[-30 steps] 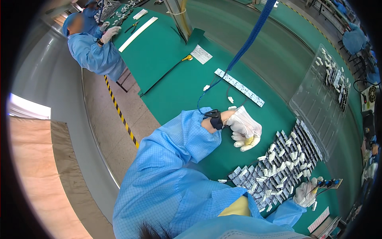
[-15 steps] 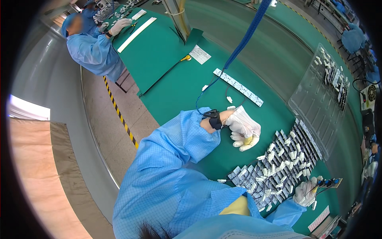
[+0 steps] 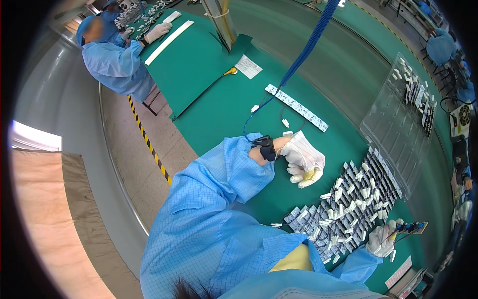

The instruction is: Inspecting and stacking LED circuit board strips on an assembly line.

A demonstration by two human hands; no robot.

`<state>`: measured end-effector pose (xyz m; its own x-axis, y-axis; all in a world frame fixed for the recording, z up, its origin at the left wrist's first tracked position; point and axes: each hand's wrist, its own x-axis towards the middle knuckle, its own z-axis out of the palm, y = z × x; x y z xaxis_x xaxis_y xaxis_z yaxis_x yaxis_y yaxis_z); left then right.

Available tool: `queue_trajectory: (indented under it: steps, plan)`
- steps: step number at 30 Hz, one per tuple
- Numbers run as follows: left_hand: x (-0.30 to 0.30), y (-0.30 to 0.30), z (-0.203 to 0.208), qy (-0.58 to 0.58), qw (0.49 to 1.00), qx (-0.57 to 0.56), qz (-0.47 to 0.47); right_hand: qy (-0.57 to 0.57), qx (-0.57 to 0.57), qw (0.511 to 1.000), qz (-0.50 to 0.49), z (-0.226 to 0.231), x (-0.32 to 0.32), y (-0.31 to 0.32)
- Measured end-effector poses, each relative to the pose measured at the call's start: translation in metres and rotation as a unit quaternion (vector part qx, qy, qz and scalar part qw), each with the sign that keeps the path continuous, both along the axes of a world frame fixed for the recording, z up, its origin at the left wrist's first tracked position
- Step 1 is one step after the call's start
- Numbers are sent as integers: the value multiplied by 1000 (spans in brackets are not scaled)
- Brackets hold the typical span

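Note:
My left hand [image 3: 304, 162], in a white glove with a yellow patch, hovers over or rests on the green mat with its fingers curled in; nothing shows between them. A black wrist strap [image 3: 269, 149] with a clip and blue cord sits on that wrist. At the lower right my right hand [image 3: 381, 240], also gloved, grips a short circuit board strip [image 3: 412, 228] with dark blue round parts and thin wires. Between the hands lies a dense spread of circuit board strips [image 3: 343, 214] with white connectors. Beyond my left hand is a long white board strip [image 3: 297, 108] with wires.
A clear plastic tray [image 3: 388, 124] with more wired strips stands at the right. A blue coiled cord [image 3: 309, 45] hangs from above. On the green mat [image 3: 199, 112] lie a paper sheet [image 3: 248, 67] and a yellow-ended cable [image 3: 230, 72]. Another person [image 3: 117, 62] works at the far left.
The other person's gloved hand has shifted slightly on the far table, and the dark piece by it no longer shows. My own hands hold nearly the same pose.

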<state>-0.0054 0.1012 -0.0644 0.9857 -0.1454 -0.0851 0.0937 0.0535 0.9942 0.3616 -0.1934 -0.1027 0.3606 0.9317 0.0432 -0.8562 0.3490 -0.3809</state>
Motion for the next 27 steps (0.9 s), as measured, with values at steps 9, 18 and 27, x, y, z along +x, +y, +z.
queue_trajectory:
  steps: [9,18,27]
  plan:
    - [3,8,33,206,967,139,-47,46,21,999,4,20,-31,14]
    - [3,1,-2,-8,1000,-12,-9,40,-8,998,-45,8,-22,7]
    - [5,0,4,35,999,-8,-5,32,-60,997,-29,12,-18,7]
